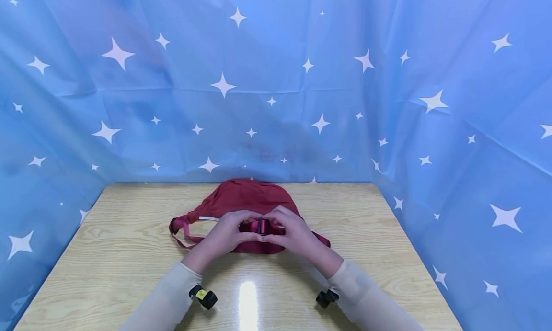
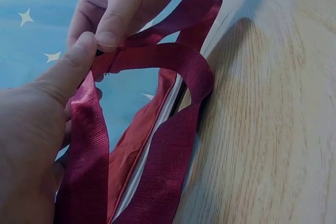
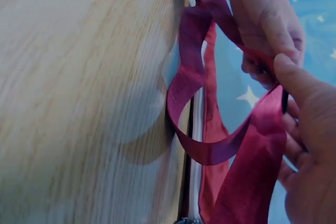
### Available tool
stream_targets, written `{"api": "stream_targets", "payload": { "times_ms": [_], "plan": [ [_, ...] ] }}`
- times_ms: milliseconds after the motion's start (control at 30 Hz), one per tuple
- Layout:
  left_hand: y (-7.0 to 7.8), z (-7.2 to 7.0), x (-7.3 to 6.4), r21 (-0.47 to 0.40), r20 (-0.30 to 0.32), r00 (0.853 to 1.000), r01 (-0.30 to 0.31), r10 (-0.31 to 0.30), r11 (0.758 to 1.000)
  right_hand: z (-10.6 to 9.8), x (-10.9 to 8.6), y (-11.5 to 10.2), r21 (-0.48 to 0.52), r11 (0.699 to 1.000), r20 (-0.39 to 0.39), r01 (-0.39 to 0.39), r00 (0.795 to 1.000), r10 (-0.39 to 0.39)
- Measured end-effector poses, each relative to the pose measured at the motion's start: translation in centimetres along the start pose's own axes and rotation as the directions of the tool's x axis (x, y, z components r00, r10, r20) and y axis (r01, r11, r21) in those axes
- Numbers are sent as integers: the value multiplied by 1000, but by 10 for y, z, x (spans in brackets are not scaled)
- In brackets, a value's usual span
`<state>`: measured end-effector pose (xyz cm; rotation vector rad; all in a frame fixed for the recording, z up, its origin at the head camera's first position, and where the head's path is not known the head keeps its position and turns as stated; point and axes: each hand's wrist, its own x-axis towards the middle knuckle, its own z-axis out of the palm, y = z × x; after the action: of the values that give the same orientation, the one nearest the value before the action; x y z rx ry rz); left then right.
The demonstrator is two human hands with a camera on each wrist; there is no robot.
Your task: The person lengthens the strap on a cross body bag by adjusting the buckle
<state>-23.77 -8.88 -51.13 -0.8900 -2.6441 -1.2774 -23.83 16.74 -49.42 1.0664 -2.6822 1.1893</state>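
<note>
A dark red waist bag (image 1: 254, 197) lies on the table, its webbing strap (image 2: 168, 166) looped up off it. My left hand (image 1: 228, 233) and right hand (image 1: 295, 230) meet over the bag, fingertip to fingertip. Between them is a small black buckle (image 1: 260, 226) threaded with red webbing. Both hands pinch the strap at this buckle, thumbs on the near side. In the right wrist view, the strap (image 3: 252, 166) hangs from the fingers in a twisted loop. Most of the buckle is hidden by fingers in both wrist views.
Another black buckle (image 1: 173, 225) sits at the bag's left end. A pale zipper (image 3: 195, 182) runs along the bag's edge. The wooden table (image 1: 366, 273) is bordered by a blue star-patterned curtain (image 1: 276, 110) at the back and sides.
</note>
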Motion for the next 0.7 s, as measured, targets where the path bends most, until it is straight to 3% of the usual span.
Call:
{"api": "stream_targets", "payload": {
  "times_ms": [233,500,700],
  "plan": [
    [-3,-4,-2,-27,50,999,11,-10,1000,-1,-2,3,31,999,0,23,1000,-23],
    [-9,-21,-8,-40,126,986,112,-106,993,-5,-4,8,44,994,-25,101,995,-100],
    [-11,-25,-6,-76,157,981,127,-114,989,-6,-5,8,51,990,-18,134,991,-133]
  ]
}}
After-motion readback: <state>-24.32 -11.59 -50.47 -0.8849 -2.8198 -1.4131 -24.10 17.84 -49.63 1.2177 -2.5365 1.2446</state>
